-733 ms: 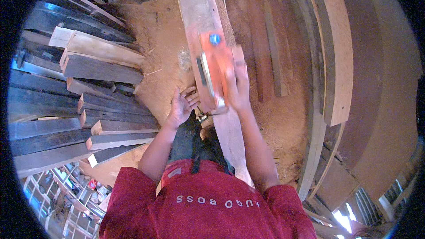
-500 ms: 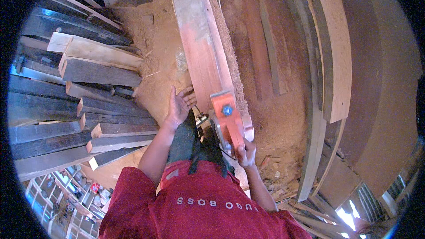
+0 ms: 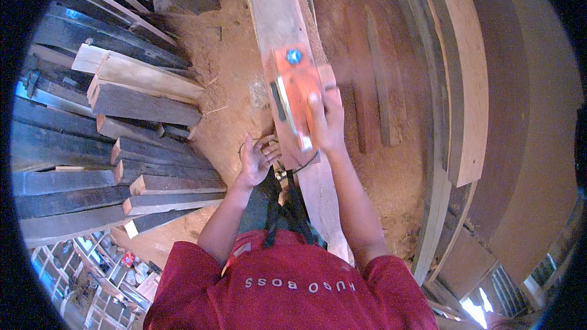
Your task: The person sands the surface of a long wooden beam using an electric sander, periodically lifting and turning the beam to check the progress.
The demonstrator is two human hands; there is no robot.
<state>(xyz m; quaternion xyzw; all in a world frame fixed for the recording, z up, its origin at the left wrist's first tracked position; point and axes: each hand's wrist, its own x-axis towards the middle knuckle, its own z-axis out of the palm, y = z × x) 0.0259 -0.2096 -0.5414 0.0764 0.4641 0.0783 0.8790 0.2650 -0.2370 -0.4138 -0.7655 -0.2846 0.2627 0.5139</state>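
Observation:
An orange electric planer (image 3: 296,82) with a blue front knob lies flat on a long wooden plank (image 3: 274,9) that runs away from me. My right hand (image 3: 329,123) is wrapped round the planer's rear handle. To the left of the plank's near part, my left hand (image 3: 259,160) is raised with its fingers apart and holds nothing. A dark cord (image 3: 310,164) loops by the near end of the plank. The planer's underside is hidden against the wood.
Stacked dark beams (image 3: 147,102) crowd the left side, their cut ends pointing at me. Long curved-looking boards (image 3: 466,110) stand along the right. Several loose strips (image 3: 379,85) lie on the sawdust-covered floor (image 3: 397,189), and shavings line the plank's right edge.
My right hand has pushed the planer forward along the plank, away from my body. A blurred haze now shows to its right. My left hand stays open, shifted slightly in view.

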